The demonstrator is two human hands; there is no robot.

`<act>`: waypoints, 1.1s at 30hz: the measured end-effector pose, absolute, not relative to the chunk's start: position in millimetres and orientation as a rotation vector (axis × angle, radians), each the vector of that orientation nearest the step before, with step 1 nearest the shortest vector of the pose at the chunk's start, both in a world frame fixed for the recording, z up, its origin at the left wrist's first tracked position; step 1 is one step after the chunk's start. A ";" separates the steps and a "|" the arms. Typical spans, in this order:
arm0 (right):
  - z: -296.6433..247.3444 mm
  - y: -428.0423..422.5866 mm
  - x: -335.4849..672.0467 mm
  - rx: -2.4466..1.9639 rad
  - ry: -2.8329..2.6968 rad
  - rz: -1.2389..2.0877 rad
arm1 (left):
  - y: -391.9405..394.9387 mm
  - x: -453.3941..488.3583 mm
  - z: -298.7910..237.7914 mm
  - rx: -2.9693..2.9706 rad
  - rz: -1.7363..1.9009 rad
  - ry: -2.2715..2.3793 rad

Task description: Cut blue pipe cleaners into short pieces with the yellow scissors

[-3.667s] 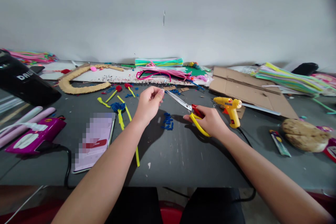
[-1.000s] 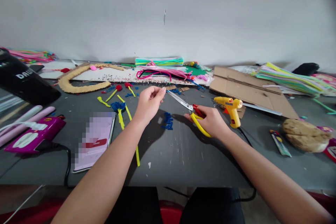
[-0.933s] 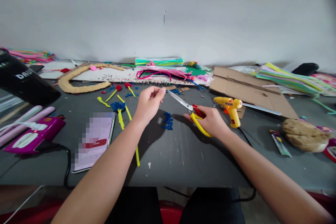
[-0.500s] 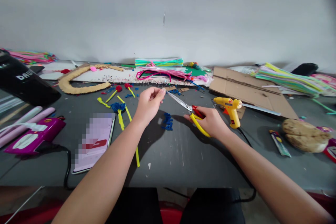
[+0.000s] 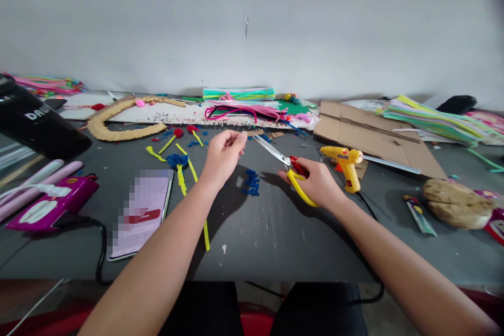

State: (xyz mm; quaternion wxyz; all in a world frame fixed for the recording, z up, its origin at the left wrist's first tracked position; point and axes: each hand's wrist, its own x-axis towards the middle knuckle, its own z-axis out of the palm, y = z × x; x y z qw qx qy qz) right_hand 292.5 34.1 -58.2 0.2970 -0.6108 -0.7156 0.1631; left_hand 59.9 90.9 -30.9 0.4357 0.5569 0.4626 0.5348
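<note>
My right hand (image 5: pixel 317 178) grips a pair of scissors (image 5: pixel 296 178) with yellow and red handles; the blades point up and left and look nearly closed. My left hand (image 5: pixel 223 157) is pinched just left of the blade tips, a small gap from them. Whatever sits between its fingertips is too small to make out. On the table below lies a little pile of cut blue pieces (image 5: pixel 251 182). Left of my left forearm are a blue flower shape (image 5: pixel 177 160) on a yellow stem and a yellow pipe cleaner (image 5: pixel 192 167).
A yellow glue gun (image 5: pixel 348 163) stands right of my right hand, near flat cardboard (image 5: pixel 374 136). Pipe cleaner bundles (image 5: pixel 238 93) lie along the wall. At left are a tablet (image 5: pixel 142 215), a purple device (image 5: pixel 55 205) and a black tumbler (image 5: pixel 39 121).
The scissors have shifted slightly right, so their tips are now a little apart from my left fingertips. My left hand has hardly moved.
</note>
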 end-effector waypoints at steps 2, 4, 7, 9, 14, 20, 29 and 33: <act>-59.4 34.9 293.2 -1.619 -1.908 0.430 | 91.0 59.7 -31.2 1.382 1.328 1.150; -60.7 35.5 294.0 -1.613 -1.915 0.419 | 91.2 59.3 -31.8 1.384 1.324 1.150; -61.7 35.5 294.8 -1.600 -1.925 0.409 | 91.4 59.0 -32.7 1.395 1.322 1.150; -62.0 35.2 295.1 -1.597 -1.929 0.409 | 91.5 59.1 -32.8 1.404 1.320 1.153; -63.3 35.3 296.0 -1.594 -1.936 0.404 | 91.4 59.3 -32.0 1.423 1.310 1.159; -63.5 35.9 296.0 -1.602 -1.940 0.389 | 91.2 59.1 -32.6 1.434 1.313 1.155; -62.4 35.5 294.7 -1.613 -1.950 0.366 | 90.9 59.3 -32.7 1.450 1.312 1.165; -63.1 35.8 295.3 -1.607 -1.957 0.359 | 91.6 59.1 -33.3 1.457 1.310 1.175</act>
